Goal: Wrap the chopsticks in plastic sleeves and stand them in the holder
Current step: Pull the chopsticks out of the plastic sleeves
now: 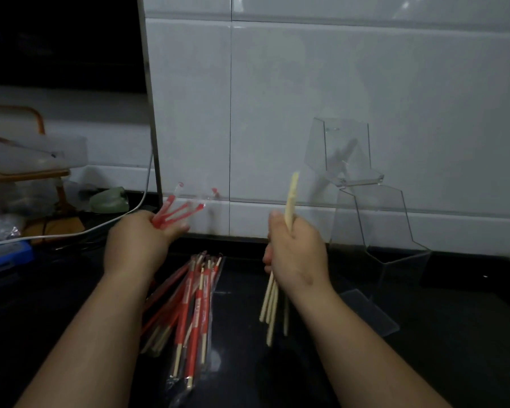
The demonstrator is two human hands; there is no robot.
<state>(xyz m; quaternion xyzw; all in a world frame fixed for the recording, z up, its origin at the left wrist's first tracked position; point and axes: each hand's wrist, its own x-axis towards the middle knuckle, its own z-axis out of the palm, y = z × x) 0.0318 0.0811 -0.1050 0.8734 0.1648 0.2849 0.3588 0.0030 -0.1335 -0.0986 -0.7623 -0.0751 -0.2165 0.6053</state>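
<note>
My left hand [139, 240] is raised over the dark counter and grips several red-and-clear plastic sleeves [183, 206] that fan out up and to the right. My right hand [296, 248] is closed around a bundle of bare wooden chopsticks [273, 301]; one stick sticks up above the fist, the others hang below it. A pile of sleeved chopsticks [193, 301] lies on the counter between my forearms. The clear acrylic holder [374, 219] stands against the tiled wall to the right of my right hand, with nothing visible in it.
A white cable [106, 225] runs across the left side of the dark counter [454, 334]. Plastic bags, a wooden rack [27, 172] and a blue box [9, 254] crowd the far left. The white tiled wall [277, 113] closes the back.
</note>
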